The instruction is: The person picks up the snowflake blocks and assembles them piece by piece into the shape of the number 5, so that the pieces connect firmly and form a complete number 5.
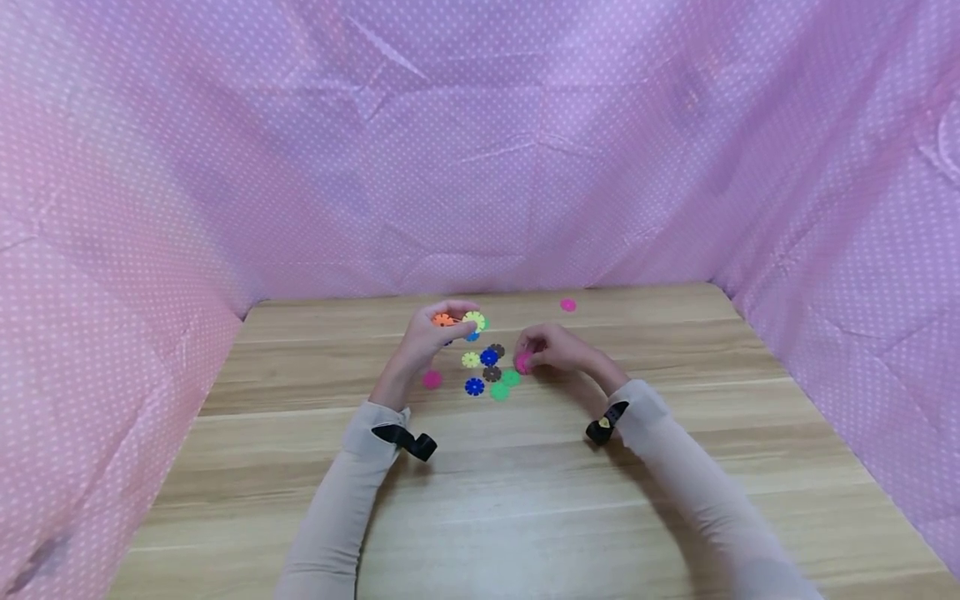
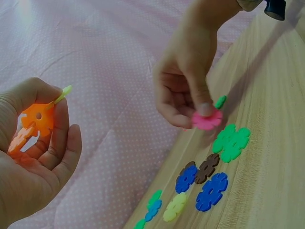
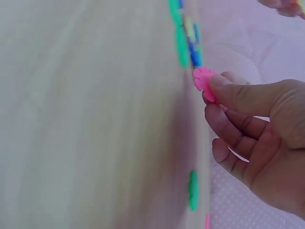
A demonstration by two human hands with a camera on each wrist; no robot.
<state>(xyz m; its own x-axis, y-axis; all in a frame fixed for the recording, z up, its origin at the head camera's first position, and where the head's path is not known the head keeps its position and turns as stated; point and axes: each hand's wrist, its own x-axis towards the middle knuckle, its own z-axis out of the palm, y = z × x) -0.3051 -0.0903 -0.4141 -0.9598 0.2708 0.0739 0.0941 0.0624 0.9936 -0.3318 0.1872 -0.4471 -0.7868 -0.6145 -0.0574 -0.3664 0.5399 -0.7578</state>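
Note:
My left hand (image 1: 422, 340) is raised over the table and holds a joined cluster of plastic snowflake discs. Orange discs (image 2: 39, 119) of that cluster lie within the palm in the left wrist view. Thumb and fingertips pinch the yellow disc (image 1: 473, 320) at its end, seen nearly edge-on in the left wrist view. To the right, my right hand (image 1: 558, 347) pinches a pink snowflake disc (image 3: 203, 82) between thumb and forefinger, its other fingers curled loosely. The pink disc is close over the table, beside the loose green discs (image 2: 232, 143).
Between the hands lie several loose discs: blue (image 1: 474, 387), brown (image 1: 492, 374) and yellow (image 1: 470, 360). One pink disc (image 1: 432, 380) lies near the left wrist, another pink disc (image 1: 568, 306) by the far edge. Pink dotted cloth (image 1: 480, 167) surrounds the wooden table (image 1: 480, 517).

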